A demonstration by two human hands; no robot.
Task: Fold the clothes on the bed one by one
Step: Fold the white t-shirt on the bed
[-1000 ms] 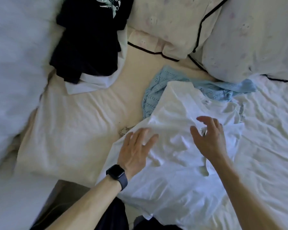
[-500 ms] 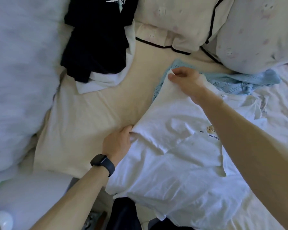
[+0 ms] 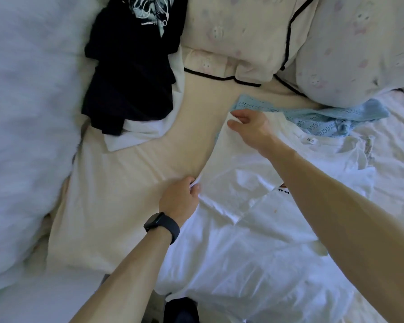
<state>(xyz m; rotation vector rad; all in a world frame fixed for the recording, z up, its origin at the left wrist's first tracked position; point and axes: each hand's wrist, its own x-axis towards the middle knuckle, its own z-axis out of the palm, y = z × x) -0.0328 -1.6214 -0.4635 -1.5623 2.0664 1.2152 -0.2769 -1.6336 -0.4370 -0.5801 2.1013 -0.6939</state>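
The white cotton T-shirt [image 3: 243,183] lies spread on the cream-sheeted bed [image 3: 126,183]. The left hand [image 3: 182,199] pinches its side edge and the right hand [image 3: 252,129] its upper corner, fingers closed on cloth. This looks like the side fold; next, both hands should carry that edge inward together.

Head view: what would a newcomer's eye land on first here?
Mid-frame, the left hand grips the near edge of a white shirt while the right hand pinches its far corner. A black shirt lies heaped at upper left; a blue knit top shows beyond the white one.
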